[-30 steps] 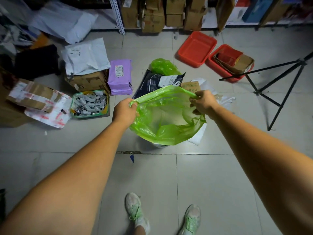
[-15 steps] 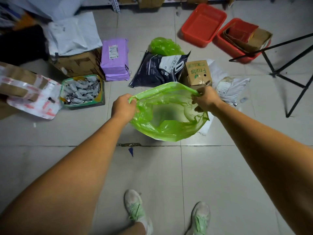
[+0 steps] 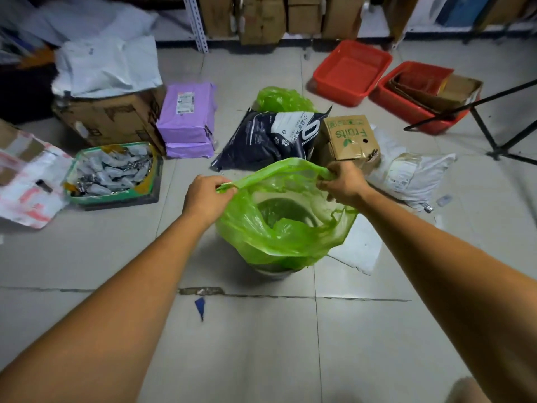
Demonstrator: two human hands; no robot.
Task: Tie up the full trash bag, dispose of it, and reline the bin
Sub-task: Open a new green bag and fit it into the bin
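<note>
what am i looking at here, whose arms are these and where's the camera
There is no machine here. The camera sits on a person's head, looking down, so the arms are theirs. The left hand and right hand each hold the rim of a green bag, stretched open over a bin on the tiled floor. Behind lie a dark pouch, a fruits box, purple parcels and red trays.

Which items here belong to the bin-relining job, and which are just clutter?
In the job:
green liner bag
bin
left hand
right hand
tied green bag

Lying about:
"Fruits" carton
purple parcels
red trays
</note>
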